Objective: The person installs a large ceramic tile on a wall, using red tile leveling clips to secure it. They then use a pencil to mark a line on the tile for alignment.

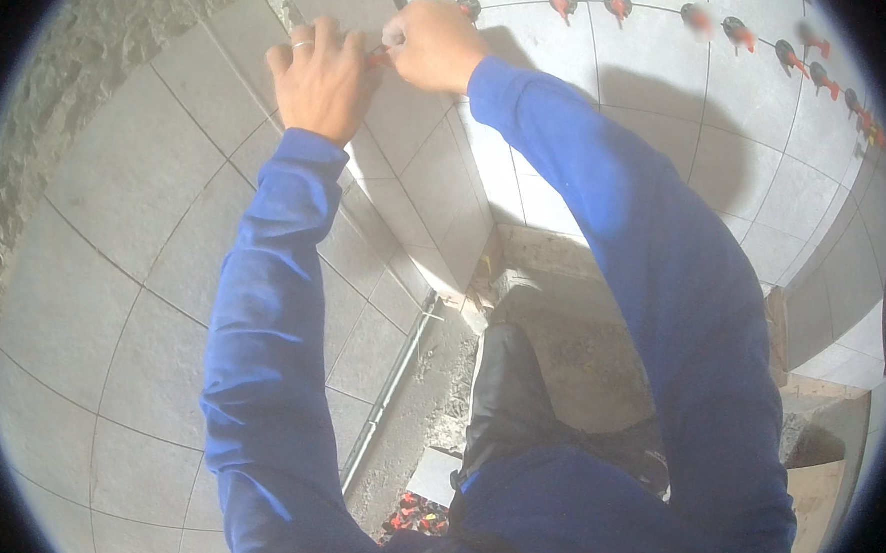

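Both arms reach up to a tiled wall corner. My right hand [435, 48] is closed, thumb and fingers pinching a small red tile-levelling spacer [376, 61] at the joint between grey tiles. Beside it, my left hand [318, 82] has its fingers apart and slightly bent, resting against the grey tile [372, 12] of the projecting corner. A ring is on one of its fingers. The tip of the spacer lies between the two hands and is partly hidden by them.
A row of red-and-black tile levellers [618, 5] runs along a joint in the right wall. Large grey tiles [81, 298] cover the left wall, with rough plaster [84, 57] above. Below are a pipe [389, 394], a pile of red levellers [415, 515] and a concrete floor [570, 333].
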Demonstrator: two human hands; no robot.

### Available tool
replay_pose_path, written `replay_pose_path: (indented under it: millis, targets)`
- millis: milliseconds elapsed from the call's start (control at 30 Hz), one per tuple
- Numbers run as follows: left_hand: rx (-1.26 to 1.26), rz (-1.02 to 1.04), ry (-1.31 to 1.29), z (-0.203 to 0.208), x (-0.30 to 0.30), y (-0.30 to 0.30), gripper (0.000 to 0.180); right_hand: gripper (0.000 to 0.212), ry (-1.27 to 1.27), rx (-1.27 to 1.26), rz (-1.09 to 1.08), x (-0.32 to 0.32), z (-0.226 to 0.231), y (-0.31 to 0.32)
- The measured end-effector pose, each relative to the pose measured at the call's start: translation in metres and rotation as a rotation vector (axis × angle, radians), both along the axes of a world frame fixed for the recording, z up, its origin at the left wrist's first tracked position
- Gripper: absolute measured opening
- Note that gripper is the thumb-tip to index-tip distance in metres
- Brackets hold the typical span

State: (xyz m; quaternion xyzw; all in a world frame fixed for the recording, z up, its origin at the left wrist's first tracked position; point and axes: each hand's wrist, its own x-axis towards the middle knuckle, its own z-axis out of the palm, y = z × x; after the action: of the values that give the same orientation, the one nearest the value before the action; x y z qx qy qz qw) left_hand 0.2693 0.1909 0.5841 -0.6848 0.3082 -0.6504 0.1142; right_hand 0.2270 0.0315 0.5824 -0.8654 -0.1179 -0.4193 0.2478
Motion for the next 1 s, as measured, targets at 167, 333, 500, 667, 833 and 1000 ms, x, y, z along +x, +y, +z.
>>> replay_pose_path:
  millis: [167, 333, 500, 667, 833, 1000]
  targets:
    - [0.288, -0.031, 0.086, 0.026, -0.001, 0.005, 0.013, 0.018, -0.098, -0.042, -0.038, 0.001, -0.001, -0.001]
    - [0.555, 0.03, 0.152, 0.049, 0.002, 0.0, 0.013, 0.019, -0.155, -0.042, -0.068, 0.001, -0.003, 0.0]
    - [0.485, -0.04, 0.317, 0.055, -0.001, 0.002, 0.011, 0.017, -0.003, -0.03, -0.04, -0.003, 0.0, 0.0]
    - [0.416, -0.051, 0.224, 0.052, 0.0, 0.01, 0.007, 0.009, -0.03, -0.052, -0.021, -0.006, 0.002, 0.0]
    - [0.492, 0.004, 0.185, 0.059, 0.005, 0.005, 0.008, 0.011, 0.008, -0.073, -0.061, -0.007, 0.003, 0.0]
    - [0.482, 0.102, 0.246, 0.071, 0.005, -0.005, 0.012, 0.007, -0.068, -0.055, -0.028, 0.001, 0.0, -0.001]
